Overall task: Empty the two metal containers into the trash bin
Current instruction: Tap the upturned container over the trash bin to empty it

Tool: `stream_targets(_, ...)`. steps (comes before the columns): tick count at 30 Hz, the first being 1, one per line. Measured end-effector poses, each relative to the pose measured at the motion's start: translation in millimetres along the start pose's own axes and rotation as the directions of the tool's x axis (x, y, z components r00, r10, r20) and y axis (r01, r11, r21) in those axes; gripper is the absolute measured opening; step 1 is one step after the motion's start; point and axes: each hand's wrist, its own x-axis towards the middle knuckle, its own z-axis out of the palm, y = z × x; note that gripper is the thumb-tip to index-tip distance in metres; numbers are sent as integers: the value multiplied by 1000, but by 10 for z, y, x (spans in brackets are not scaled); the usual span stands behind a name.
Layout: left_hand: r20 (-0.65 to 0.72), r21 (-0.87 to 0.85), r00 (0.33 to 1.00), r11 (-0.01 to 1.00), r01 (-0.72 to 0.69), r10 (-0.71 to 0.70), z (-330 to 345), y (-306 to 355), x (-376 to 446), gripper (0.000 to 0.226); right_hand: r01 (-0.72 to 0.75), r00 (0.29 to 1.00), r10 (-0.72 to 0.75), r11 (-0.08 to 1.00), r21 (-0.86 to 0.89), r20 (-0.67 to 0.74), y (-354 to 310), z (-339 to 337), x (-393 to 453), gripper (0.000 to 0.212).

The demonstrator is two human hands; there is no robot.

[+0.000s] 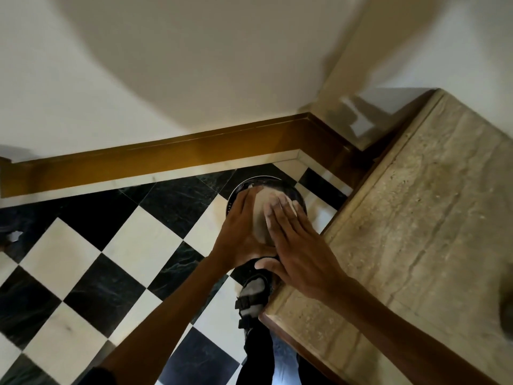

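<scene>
A round trash bin (291, 190) with a dark shiny rim stands on the floor in the corner beside the stone counter. Over its opening I hold a dull grey metal container (260, 218), tipped over, with its mouth hidden. My left hand (238, 232) grips the container's left side. My right hand (294, 245) lies flat against its right side with the fingers stretched out and the thumb spread below. The container's contents are hidden. The fingertips of my right hand are blurred.
A beige stone counter (416, 218) fills the right side, its edge close to the bin. The floor is black and white checkered tile (111, 259) with a brown skirting board (166, 159) along the wall. My sandalled foot (251, 295) stands just before the bin. A dark blurred object (506, 315) sits at the counter's right edge.
</scene>
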Motion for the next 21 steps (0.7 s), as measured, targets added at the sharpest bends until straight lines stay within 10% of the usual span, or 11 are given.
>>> stream_targets(6, -13, 42, 995, 994, -103, 104, 22, -50, 65, 123, 21, 998, -18, 998, -55, 53, -4, 74, -34, 101)
stream_targets(11, -35, -18, 996, 996, -87, 87, 32, -129, 45, 123, -60, 982, 71, 996, 67, -176, -118, 63, -45, 95)
stream_targets(14, -46, -14, 990, 991, -134, 133, 50, -125, 74, 120, -30, 999, 30, 1000, 1, 28, -79, 80, -22, 101)
stream_targets(21, -97, 14, 984, 989, -148, 148, 19, -120, 155, 115, -57, 997, 56, 998, -12, -59, -140, 121, 29, 101)
